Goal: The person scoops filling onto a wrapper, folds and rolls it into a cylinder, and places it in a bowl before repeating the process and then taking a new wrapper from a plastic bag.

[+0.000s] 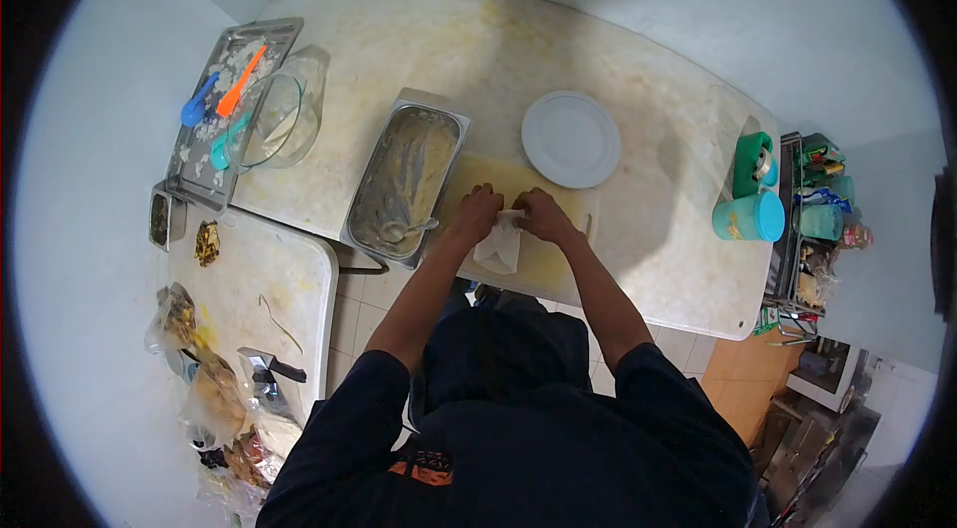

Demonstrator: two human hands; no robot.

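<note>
A white, thin, sheet-like piece (497, 251) lies at the near side of the yellowish cutting board (546, 273). My left hand (477, 213) has its fingers bent at the piece's upper left edge. At its upper right edge, my right hand (544, 216) pinches it with curled fingers. Left of the board stands a steel pan (409, 164) smeared with a pale paste, with a spoon (396, 230) in it. A white plate (571, 139) rests just beyond my right hand.
At the far left are a metal tray (206, 109) with white bits and spoons, and a glass bowl (271, 121). A turquoise container (748, 217) stands at the right, near a loaded rack (788, 229). Bags (214, 398) cover part of the side table (299, 274).
</note>
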